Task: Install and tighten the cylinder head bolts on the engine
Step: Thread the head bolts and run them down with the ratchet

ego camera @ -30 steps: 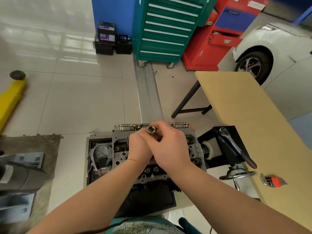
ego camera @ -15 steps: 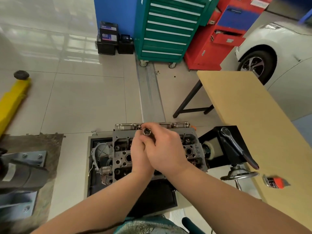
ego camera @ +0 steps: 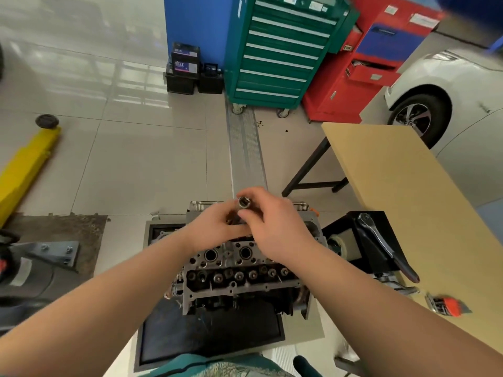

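socket pinched by right hand, steadied by left hand | above cyl. head | advice: kept square on bolt, hand-started first

Right hand: up over the far edge of the cylinder head, fingers curled round a chrome socket, open end facing the camera.
Left hand: tucked in against the right, fingertips at the tool just under the socket.
Cylinder head: bare top, row of round bores along the near side.
Ratchet: lying on the black stand, right of the engine.
Wooden table: further right, orange-tipped tool near its edge.
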`<state>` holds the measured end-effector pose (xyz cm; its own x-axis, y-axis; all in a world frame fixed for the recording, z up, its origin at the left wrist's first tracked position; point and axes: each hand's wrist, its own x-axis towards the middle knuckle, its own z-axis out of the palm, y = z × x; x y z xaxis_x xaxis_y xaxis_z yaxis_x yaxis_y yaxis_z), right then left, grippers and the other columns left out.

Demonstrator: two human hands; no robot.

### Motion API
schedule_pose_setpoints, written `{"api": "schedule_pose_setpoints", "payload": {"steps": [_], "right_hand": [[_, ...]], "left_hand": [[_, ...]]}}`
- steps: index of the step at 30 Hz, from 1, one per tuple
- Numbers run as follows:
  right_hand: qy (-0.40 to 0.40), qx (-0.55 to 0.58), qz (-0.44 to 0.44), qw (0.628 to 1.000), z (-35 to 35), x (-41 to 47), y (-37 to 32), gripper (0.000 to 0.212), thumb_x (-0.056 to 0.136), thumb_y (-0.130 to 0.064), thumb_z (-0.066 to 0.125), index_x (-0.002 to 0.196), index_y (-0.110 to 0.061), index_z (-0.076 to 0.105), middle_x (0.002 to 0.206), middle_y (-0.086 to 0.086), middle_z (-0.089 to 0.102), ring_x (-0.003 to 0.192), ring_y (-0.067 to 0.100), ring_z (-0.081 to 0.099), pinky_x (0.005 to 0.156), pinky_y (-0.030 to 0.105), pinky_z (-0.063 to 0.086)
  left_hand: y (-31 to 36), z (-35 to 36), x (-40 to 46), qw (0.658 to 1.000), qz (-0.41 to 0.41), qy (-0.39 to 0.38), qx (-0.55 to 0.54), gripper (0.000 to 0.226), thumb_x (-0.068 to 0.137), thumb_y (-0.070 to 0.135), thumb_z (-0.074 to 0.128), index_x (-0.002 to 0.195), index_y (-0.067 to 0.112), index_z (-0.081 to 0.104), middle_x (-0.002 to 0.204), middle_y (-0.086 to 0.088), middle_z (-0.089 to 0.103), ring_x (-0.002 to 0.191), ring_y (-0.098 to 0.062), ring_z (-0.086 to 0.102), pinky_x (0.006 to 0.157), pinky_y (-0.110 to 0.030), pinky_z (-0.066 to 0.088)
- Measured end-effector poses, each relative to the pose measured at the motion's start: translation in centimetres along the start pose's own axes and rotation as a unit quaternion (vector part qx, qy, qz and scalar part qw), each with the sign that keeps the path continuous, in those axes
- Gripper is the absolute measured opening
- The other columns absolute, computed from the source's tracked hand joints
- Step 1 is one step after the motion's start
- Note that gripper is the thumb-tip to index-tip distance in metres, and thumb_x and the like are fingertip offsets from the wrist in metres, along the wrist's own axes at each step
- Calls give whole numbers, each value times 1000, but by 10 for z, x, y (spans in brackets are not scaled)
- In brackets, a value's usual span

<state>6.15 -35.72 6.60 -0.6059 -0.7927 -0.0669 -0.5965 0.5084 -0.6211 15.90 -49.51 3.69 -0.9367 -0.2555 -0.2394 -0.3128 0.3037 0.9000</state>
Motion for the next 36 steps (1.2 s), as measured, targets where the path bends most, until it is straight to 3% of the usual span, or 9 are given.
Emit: {"api": "schedule_pose_setpoints", "payload": {"steps": [1, 3, 5, 9, 14, 19, 23, 28, 36], "right_hand": [[0, 1, -1, 1000, 1, -1, 0, 29, 102, -32, 59, 130, -37, 55, 111, -19, 65, 97, -6, 58, 81, 6, 38], [23, 34, 2, 999, 5, -6, 0, 23, 102, -37, 56, 124, -40, 51, 111, -21, 64, 99, -7, 59, 83, 11, 42], [70, 107, 11, 992, 6, -11, -5, 18, 102, -39, 53, 116, -47, 46, 115, -20, 67, 107, -5, 63, 91, 24, 53], [120, 158, -10, 980, -3, -13, -15, 23, 101, -33, 53, 110, -52, 44, 115, -21, 69, 108, 1, 68, 95, 35, 57], [52, 107, -23, 993, 6, -15, -34, 17, 106, -20, 52, 119, -30, 49, 112, -17, 66, 103, 1, 64, 89, 26, 52], [15, 99, -28, 995, 22, -14, -53, 19, 107, -20, 50, 125, -25, 50, 113, -10, 66, 97, 8, 65, 90, 37, 56], [8, 87, -38, 995, 30, -9, -59, 20, 107, -20, 50, 126, -26, 50, 116, -13, 64, 104, 4, 62, 93, 32, 54], [7, 76, -37, 996, 39, -3, -58, 18, 106, -20, 51, 121, -30, 50, 111, -15, 64, 99, 4, 63, 86, 28, 53], [-6, 58, -37, 998, 42, 3, -62, 22, 107, -18, 49, 125, -31, 50, 96, -27, 55, 88, -9, 55, 70, 8, 41]], "left_hand": [[-8, 0, -7, 999, 25, 24, 0, 36, 93, 7, 75, 127, 12, 61, 126, -6, 65, 127, -32, 59, 90, -7, 43], [-46, 3, -15, 996, 23, 79, 40, 41, 91, 24, 80, 126, 22, 60, 127, 8, 62, 125, -20, 59, 106, -29, 47], [-97, 7, -30, 983, -44, 163, 72, 39, 93, 35, 76, 128, 30, 58, 124, 15, 60, 121, -14, 57, 102, -39, 52], [-167, 23, -68, 955, -163, 248, -28, 41, 84, 66, 70, 118, 44, 60, 116, 23, 66, 109, -3, 65, 84, -27, 53], [-175, 42, -80, 948, -182, 196, -171, 30, 90, 58, 70, 114, 71, 59, 125, 27, 69, 117, 3, 64, 103, -38, 54], [-166, 49, -69, 947, -195, 136, -215, 51, 95, 48, 72, 120, 83, 45, 113, 25, 73, 102, 6, 72, 85, -25, 60], [-161, 43, -70, 948, -192, 123, -220, 56, 97, 49, 68, 135, 75, 36, 99, 35, 70, 89, 17, 68, 67, -10, 51], [-162, 43, -70, 954, -177, 117, -210, 65, 100, 45, 66, 156, 54, 33, 106, 28, 70, 94, 19, 65, 75, -5, 47], [-167, 42, -68, 962, -168, 106, -189, 64, 102, 44, 63, 155, 56, 29, 111, 28, 65, 95, 22, 63, 69, 1, 43]]}}
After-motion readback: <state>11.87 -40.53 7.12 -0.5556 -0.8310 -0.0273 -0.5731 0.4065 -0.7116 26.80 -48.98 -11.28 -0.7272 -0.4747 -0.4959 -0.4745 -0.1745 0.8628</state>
